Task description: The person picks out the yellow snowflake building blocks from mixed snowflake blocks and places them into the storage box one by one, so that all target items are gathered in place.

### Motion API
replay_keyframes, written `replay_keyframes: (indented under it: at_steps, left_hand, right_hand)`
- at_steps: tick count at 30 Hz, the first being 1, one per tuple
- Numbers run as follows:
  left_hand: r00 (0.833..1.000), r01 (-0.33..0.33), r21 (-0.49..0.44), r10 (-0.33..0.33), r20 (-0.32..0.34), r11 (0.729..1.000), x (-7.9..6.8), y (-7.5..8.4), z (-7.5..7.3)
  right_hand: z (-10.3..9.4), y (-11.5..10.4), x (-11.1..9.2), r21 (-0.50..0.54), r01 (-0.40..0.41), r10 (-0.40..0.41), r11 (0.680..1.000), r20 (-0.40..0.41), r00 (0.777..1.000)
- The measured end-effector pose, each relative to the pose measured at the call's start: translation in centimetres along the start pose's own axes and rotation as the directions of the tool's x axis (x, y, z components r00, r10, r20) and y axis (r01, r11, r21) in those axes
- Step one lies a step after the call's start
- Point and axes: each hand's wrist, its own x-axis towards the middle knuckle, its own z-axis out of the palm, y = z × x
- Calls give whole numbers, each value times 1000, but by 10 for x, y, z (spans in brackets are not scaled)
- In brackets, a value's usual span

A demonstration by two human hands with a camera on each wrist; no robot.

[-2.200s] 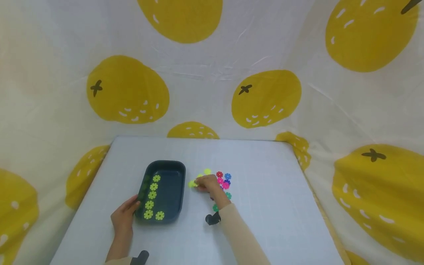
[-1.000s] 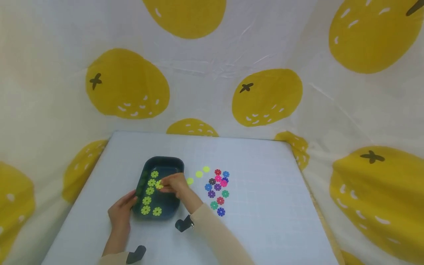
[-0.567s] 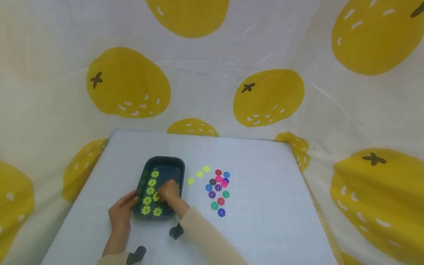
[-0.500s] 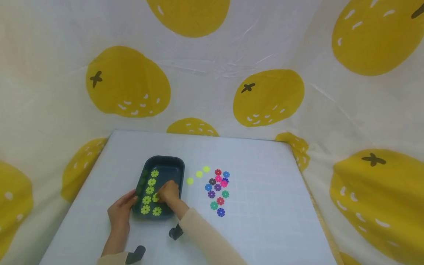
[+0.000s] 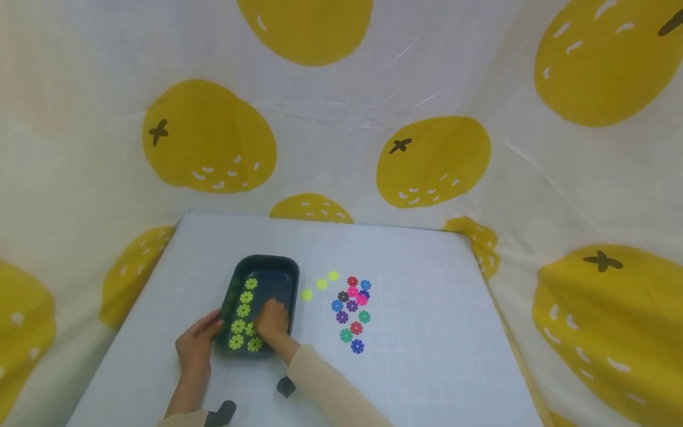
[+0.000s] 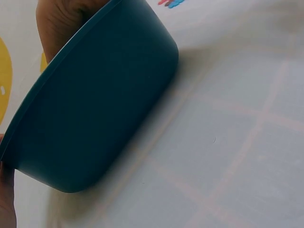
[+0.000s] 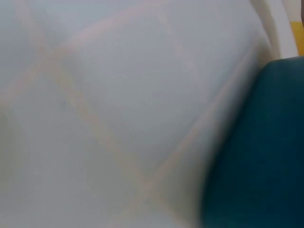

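Observation:
A dark teal tray [image 5: 273, 264] lies on the table, its outer wall filling much of the left wrist view. My left hand [image 5: 195, 347] grips the tray's left rim, thumb on top. Inside, my right hand [image 5: 274, 321] reaches down with curled fingers and pinches a yellow-green flower-shaped disc [image 5: 251, 328], partly covered by the fingers. Similar yellow-green discs [image 5: 246, 297] form a column along the tray's left side, and another disc [image 5: 254, 344] lies near the close end. The right wrist view shows only the tray's wall [image 7: 261, 156] and tablecloth, no fingers.
Right of the tray, three yellow-green discs [image 5: 322, 284] lie in a slanting line. Beyond them is a loose group of red, pink, blue, purple, green and dark discs [image 5: 352, 306]. A fruit-patterned cloth [image 5: 320, 136] hangs behind the white table [image 5: 427, 332].
My right hand has carried a yellow-green disc from the table leftward into the tray, then lowered it toward the near end beside the column. The left hand stays at the rim.

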Motion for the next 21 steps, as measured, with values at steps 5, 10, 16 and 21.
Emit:
replay_keyframes:
  at_steps: [5,10,16,21]
  left_hand:
    - [1000,-6,7,6,-5,1000,-2,0,1]
    - [1000,-16,12,16,0,1000,-3,0,2]
    - [1000,-10,17,10,-27,1000,-2,-1,3]
    - [1000,12,37,-11,-29,999,-2,-1,3]
  right_hand:
    - [-27,-3,4,216,62,-64,974,2,998]
    - [-78,2,25,397,50,-21,916,-77,997]
    - [-109,47,65,218,-2,32,976,-136,990]
    - [-102,82,71,27,-41,41,999,-15,999]
